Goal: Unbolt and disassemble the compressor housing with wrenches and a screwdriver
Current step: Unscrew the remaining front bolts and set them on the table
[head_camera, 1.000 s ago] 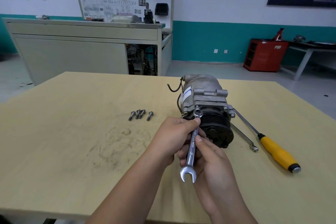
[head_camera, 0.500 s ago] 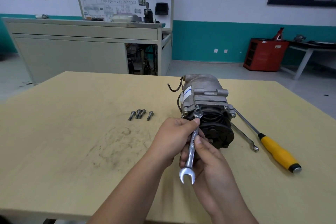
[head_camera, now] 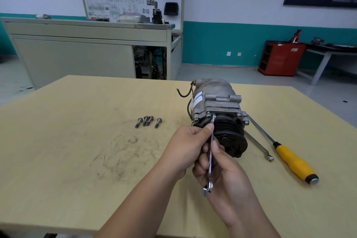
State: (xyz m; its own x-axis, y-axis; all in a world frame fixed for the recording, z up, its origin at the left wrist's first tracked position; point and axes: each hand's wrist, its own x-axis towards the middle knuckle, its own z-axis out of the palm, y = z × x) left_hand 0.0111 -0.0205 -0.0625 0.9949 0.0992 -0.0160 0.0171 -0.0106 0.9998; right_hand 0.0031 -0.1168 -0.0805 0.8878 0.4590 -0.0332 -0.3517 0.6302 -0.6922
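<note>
On the desk (head_camera: 77,141) stands a compressor (head_camera: 216,102), its black pulley facing the camera. Both hands grip a combination wrench (head_camera: 211,156): the left hand (head_camera: 185,149) high on the shaft, the right hand (head_camera: 226,172) lower down. The wrench's ring end sits at a flange bolt. Four loose bolts (head_camera: 147,121) lie to the left. A second wrench (head_camera: 257,145) and a yellow-handled screwdriver (head_camera: 295,162) lie to the right.

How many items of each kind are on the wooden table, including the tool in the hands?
Loose grey steel bolts: 4
Silver steel wrenches, one held, one lying: 2
Yellow-handled screwdriver: 1
Grey metal compressor: 1
Total: 8
</note>
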